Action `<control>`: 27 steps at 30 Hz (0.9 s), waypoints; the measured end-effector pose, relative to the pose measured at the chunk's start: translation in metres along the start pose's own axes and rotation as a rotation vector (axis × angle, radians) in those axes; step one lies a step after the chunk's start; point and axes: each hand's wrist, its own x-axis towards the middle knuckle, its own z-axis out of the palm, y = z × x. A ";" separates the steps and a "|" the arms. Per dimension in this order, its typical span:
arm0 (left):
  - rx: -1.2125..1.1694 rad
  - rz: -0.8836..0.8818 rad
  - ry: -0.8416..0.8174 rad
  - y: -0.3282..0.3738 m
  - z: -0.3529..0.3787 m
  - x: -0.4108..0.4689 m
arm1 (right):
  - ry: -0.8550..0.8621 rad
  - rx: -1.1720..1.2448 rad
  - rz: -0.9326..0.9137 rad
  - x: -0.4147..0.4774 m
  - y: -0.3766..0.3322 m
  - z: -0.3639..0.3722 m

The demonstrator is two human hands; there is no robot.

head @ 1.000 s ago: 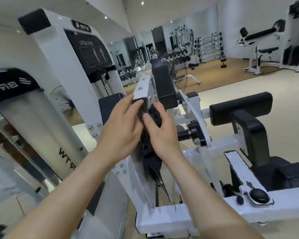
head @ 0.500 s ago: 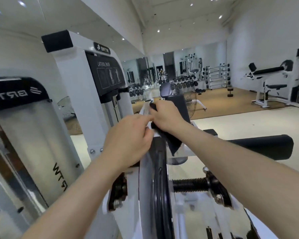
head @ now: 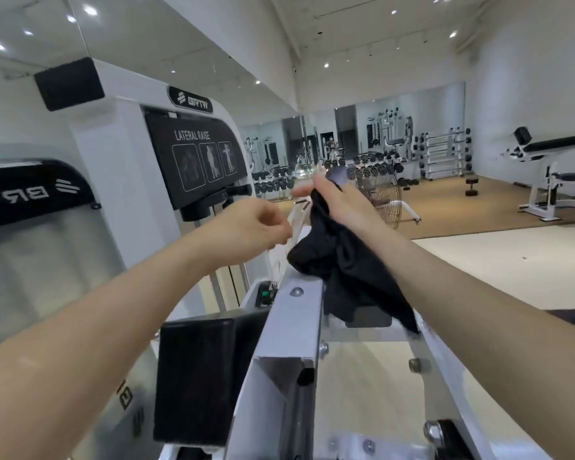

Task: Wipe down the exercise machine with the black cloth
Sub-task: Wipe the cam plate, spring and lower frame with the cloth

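Aloft — right hand point(head: 341, 202) grips black cloth point(head: 342, 270) on machine point(head: 296, 327) edge; left hand point(head: 256, 227) beside.

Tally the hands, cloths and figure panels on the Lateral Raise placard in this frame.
Hands: 2, left hand and right hand
Cloths: 1, the black cloth, gripped by the right hand
Figure panels on the placard: 3
Total: 6

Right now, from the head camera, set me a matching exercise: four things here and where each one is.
1 black cloth
2 LATERAL RAISE placard
3 floor fan
4 black pad

A on the white tower, left
B in the right hand
C low, beside the white frame
D on the floor, beyond the cloth

Pairs: 1-B, 2-A, 3-D, 4-C
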 end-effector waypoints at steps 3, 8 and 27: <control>-0.229 0.005 -0.246 0.004 0.015 0.003 | -0.033 0.206 -0.007 0.009 0.004 0.005; -0.372 0.078 0.237 -0.008 0.028 0.018 | -0.215 0.681 0.064 0.003 0.011 0.001; 0.228 -0.054 0.204 -0.036 0.026 0.035 | -0.162 -0.764 -0.256 -0.007 0.042 0.031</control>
